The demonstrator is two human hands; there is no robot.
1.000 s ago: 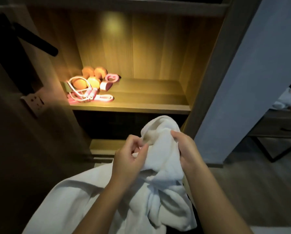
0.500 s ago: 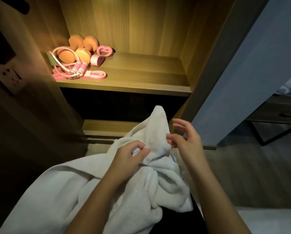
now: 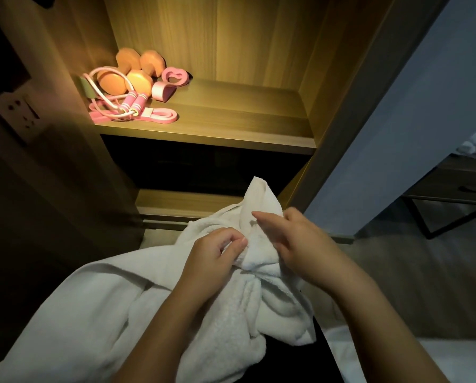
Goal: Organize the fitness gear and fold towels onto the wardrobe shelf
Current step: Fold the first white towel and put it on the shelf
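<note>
Centrally shows a crumpled white terry-cloth towel (image 3: 115,313), bunched low in front of the wardrobe and draped toward the lower left, not yet on the lit wooden wardrobe shelf (image 3: 245,120). Shows the left hand (image 3: 212,255) pinching a fold of the cloth between thumb and curled fingers, and the right hand (image 3: 295,244) with fingers nearly straight, laid against the raised corner without evident grasp.

For a clean fold, probably best to trace the hem to two adjacent corners, lift and shake flat, then halve edge to edge; avoid folding over the twisted bunch of cloth under the wrists. Keep to the bare right part of the shelf, well apart from the orange dumbbells (image 3: 138,81), pink-handled jump rope (image 3: 136,103), flat pink resistance band (image 3: 162,116) and pink heart-shaped ring (image 3: 175,76) grouped at its left.

Hides the right thumb behind the cloth; cuts off the towel's far end at the lower-left edge; leaves the dark recess below the shelf unreadable.
</note>
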